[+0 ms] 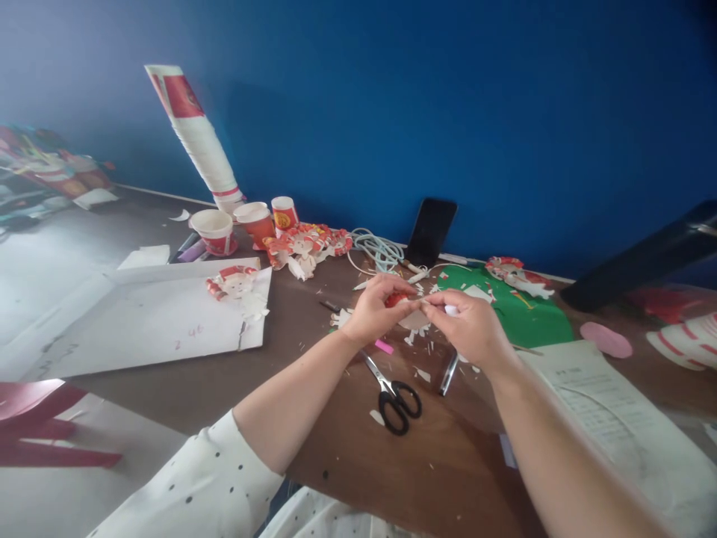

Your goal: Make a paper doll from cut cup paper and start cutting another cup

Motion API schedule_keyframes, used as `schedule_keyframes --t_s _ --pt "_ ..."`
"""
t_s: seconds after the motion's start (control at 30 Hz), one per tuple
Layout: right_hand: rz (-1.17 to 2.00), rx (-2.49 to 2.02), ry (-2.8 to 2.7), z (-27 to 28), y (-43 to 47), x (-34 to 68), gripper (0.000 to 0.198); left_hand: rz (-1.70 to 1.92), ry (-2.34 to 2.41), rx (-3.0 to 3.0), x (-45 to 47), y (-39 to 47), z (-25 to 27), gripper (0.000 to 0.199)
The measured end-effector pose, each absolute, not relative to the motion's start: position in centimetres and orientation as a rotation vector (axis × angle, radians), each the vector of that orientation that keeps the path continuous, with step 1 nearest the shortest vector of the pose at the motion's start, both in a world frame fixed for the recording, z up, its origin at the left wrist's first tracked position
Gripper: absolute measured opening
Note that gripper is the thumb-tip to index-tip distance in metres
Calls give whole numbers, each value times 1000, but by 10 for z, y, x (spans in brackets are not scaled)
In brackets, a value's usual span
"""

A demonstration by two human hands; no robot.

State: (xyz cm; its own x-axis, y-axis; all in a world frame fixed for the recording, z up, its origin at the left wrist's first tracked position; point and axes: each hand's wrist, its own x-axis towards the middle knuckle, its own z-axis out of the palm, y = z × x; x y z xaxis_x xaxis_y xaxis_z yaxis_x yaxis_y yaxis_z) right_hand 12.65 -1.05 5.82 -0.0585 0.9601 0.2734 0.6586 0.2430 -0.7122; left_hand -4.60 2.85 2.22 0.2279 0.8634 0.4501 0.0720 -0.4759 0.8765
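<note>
My left hand (378, 308) and my right hand (469, 323) meet over the desk, with fingertips pinched close together. Between them is a small red and pale paper cutout (415, 319), largely covered by my fingers. My left hand closes on its red edge, and the right thumb and finger pinch its other side. Something small and white (451, 309) shows by my right fingers. Below lie scissors (392, 394) with black handles, a pen (449, 373), a pink piece (384, 347) and scattered paper scraps (423, 375).
Paper cups (213, 228) and a tall leaning cup stack (205, 149) stand at the wall. Other cutouts (305, 246) are heaped nearby; one cutout (238, 288) lies on a white board (168, 329). A phone (432, 232) leans behind a coiled cable (378, 250). Green paper (538, 317) lies right.
</note>
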Motion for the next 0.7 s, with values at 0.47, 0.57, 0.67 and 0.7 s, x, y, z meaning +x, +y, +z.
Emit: schedule_keyframes --t_s 0.47,0.57,0.67,0.7 --pt "1448 -1175 -540 63 20 172 8 1167 966 1276 -44 33 12 22" --pt "1399 -1203 -429 57 26 181 11 1192 1018 1237 -43 35 10 22" --pt "1377 -1200 -533 53 21 174 9 1215 1039 1185 -42 38 6 24" --pt "1364 -1203 -541 54 19 170 17 1217 1034 1167 -42 39 5 24"
